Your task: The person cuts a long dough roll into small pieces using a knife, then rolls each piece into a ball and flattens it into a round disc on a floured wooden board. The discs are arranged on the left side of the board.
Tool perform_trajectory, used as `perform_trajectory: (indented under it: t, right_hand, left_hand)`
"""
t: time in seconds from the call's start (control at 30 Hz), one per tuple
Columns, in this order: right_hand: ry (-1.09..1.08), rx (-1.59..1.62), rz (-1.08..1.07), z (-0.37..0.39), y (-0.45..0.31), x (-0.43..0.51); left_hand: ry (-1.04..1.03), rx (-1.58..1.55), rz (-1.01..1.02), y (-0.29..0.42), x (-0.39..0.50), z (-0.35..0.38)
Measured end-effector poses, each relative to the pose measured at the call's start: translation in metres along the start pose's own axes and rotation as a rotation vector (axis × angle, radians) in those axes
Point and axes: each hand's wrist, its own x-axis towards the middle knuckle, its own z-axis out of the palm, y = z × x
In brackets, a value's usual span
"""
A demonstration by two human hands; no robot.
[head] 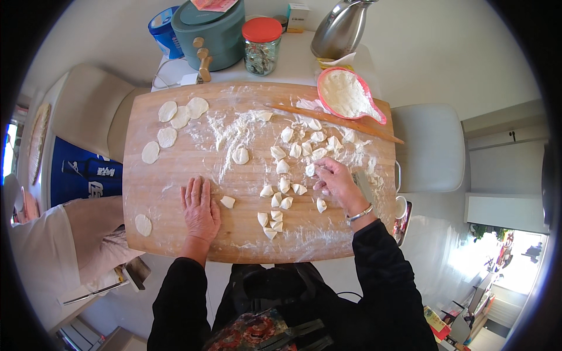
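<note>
My left hand lies palm down on the floured wooden board, fingers extended; whether anything is under the palm is hidden. Just right of it sits a small cut dough piece. My right hand pinches another dough piece between thumb and fingertips. Several more cut dough pieces are scattered left of and beyond this hand, and one flattened dough piece lies mid-board. Thin round dough wrappers are spread along the board's left side. Near my right wrist is a partly hidden flat grey object.
A wooden rolling pin lies slantwise at the back right, beside a pink-rimmed bowl of flour. Behind the board stand a teal cooker, a red-lidded glass jar and a steel jug. Chairs flank the board, including one grey seat.
</note>
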Motion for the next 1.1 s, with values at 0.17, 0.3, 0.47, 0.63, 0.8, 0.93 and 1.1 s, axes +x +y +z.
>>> perform_trajectory:
  t: [0.17,0.3,0.47,0.63,0.8,0.93,1.1]
  right_hand:
    - [0.025,-0.279,0.033,-0.005,0.002,0.011]
    - [0.309,-0.974,-0.384,-0.001,-0.018,0.006]
    - [0.380,-0.925,-0.760,0.015,-0.043,0.031]
    - [0.355,-1.209,-0.629,0.025,-0.047,0.077]
    - [0.304,-0.855,-0.703,0.020,-0.049,0.068]
    - [0.038,-0.064,-0.253,0.030,-0.036,0.010]
    - [-0.067,0.162,-0.151,0.066,0.003,-0.048]
  left_hand:
    - [-0.015,0.013,0.007,0.000,0.000,-0.002]
    - [-0.019,0.004,-0.007,0.002,0.001,-0.004]
    - [-0.016,-0.016,-0.013,0.004,0.003,-0.007]
    - [-0.024,-0.011,-0.016,0.004,0.003,-0.009]
    - [-0.011,-0.005,-0.024,0.002,0.001,-0.005]
    - [0.056,-0.075,0.005,-0.005,-0.002,0.003]
    - [0.214,-0.236,0.007,-0.005,-0.006,-0.004]
